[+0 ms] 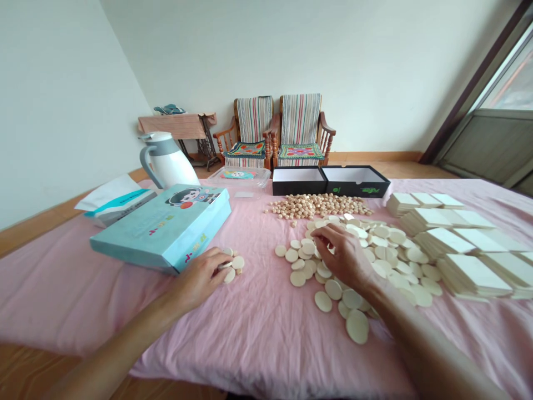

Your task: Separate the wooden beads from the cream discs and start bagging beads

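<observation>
My left hand (204,276) is at a small cluster of round wooden discs (238,262) beside the light-blue box. Its fingers and thumb are closed on the edge of a wooden disc (225,265), and a couple of small wooden pieces show under the cluster. Over the left part of a large spread of loose wooden discs (357,326), my right hand (343,253) is bent down with fingertips together. Whatever lies between those fingertips is hidden by the hand.
Beyond the discs lies a heap of small wooden beads (306,205), with black open boxes (356,183) behind. Stacks of square wooden sheets (474,275) stand at right. The blue box (162,228), a tissue pack (119,203), a white jug (170,161) and a clear plastic container (245,180) occupy the left.
</observation>
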The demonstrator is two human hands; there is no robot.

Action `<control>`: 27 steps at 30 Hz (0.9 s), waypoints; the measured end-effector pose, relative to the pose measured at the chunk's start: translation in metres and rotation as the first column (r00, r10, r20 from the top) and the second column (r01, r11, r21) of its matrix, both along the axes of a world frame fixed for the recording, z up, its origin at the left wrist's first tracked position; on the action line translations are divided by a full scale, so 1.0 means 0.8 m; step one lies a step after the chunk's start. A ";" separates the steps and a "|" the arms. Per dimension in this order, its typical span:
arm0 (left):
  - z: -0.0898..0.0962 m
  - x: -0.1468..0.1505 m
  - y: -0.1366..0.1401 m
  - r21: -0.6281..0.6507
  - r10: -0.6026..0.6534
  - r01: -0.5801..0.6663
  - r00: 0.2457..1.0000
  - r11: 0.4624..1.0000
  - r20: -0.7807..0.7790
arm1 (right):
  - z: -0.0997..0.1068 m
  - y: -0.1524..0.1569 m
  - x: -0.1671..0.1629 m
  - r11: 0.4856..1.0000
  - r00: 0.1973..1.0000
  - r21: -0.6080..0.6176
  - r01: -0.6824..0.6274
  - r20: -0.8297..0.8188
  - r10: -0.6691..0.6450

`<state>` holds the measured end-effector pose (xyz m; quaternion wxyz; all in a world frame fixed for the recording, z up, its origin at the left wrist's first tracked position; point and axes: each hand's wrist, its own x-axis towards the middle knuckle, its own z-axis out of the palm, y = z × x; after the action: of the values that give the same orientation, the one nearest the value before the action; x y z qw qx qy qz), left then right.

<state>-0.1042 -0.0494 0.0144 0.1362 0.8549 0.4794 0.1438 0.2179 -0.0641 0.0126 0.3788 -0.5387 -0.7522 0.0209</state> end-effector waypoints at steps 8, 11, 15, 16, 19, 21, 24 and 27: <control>0.019 0.049 0.014 0.074 0.002 -0.015 0.986 0.997 0.168 | 0.000 0.004 0.004 0.999 1.000 0.038 0.005 -0.020 -0.005; 0.018 0.084 0.018 0.055 -0.089 0.077 0.959 0.996 0.268 | -0.002 0.004 0.004 1.000 1.000 0.019 0.018 0.001 -0.018; 0.015 0.095 0.026 0.069 -0.154 0.139 0.944 0.988 0.292 | -0.004 0.007 0.007 1.000 1.000 0.021 0.019 0.015 -0.019; 0.015 0.090 0.028 0.062 -0.165 0.154 0.954 0.986 0.249 | -0.004 0.007 0.007 0.999 1.000 0.025 0.020 0.015 -0.021; 0.019 0.064 0.030 0.029 -0.178 0.176 0.978 0.984 0.110 | -0.003 0.007 0.008 1.000 1.000 0.018 0.020 0.021 -0.021; 0.022 0.043 0.027 0.011 -0.158 0.157 0.986 0.987 0.050 | -0.002 0.005 0.008 1.000 1.000 0.012 0.013 0.028 -0.013; 0.026 0.016 0.014 -0.022 -0.107 0.106 0.994 0.994 -0.012 | -0.001 0.003 0.005 1.000 1.000 0.023 0.000 0.027 0.000; 0.026 -0.005 -0.002 -0.064 -0.064 0.060 0.997 0.996 -0.053 | -0.002 0.001 0.003 1.000 1.000 0.022 -0.009 0.024 0.008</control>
<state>-0.1082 -0.0510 0.0350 0.1542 0.8683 0.4605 0.1010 0.2205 -0.0631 0.0108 0.3754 -0.5316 -0.7592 0.0078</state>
